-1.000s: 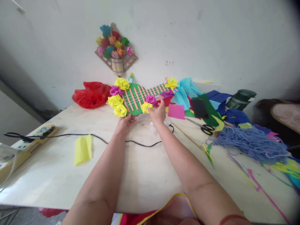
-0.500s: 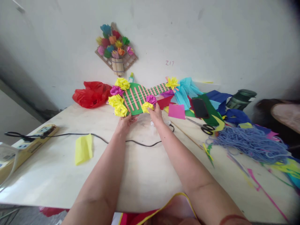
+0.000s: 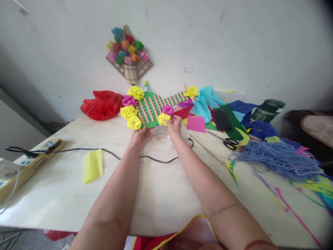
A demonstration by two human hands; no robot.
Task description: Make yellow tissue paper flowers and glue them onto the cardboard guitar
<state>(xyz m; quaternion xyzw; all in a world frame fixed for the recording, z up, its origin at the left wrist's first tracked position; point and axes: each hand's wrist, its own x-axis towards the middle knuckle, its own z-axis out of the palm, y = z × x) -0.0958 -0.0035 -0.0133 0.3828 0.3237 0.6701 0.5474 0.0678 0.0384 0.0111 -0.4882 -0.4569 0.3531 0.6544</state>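
A green guitar-shaped paper craft point(image 3: 153, 110) with pink strips and white lines across it is tilted up at the back of the table. Yellow paper flowers point(image 3: 128, 111) and a magenta one point(image 3: 129, 100) decorate its left end; another yellow flower point(image 3: 191, 92) sits at the neck's tip. My left hand point(image 3: 139, 136) grips the lower left edge, fingers partly behind it. At the lower right edge, my right hand point(image 3: 174, 127) has its fingertips bent against a yellow flower point(image 3: 163, 119), beside a magenta flower point(image 3: 168, 110).
Scissors point(image 3: 230, 143), a phone point(image 3: 222, 120), a pink paper square point(image 3: 196, 124) and a tangle of blue yarn point(image 3: 279, 159) lie to the right. A black cord point(image 3: 156, 159) crosses the table from a power strip point(image 3: 44, 152). Red plastic point(image 3: 101, 105) lies back left; yellow paper point(image 3: 93, 166) lies nearer.
My right hand's fingers have shifted slightly and lifted at the yellow flower. The guitar craft and my left hand have hardly moved.
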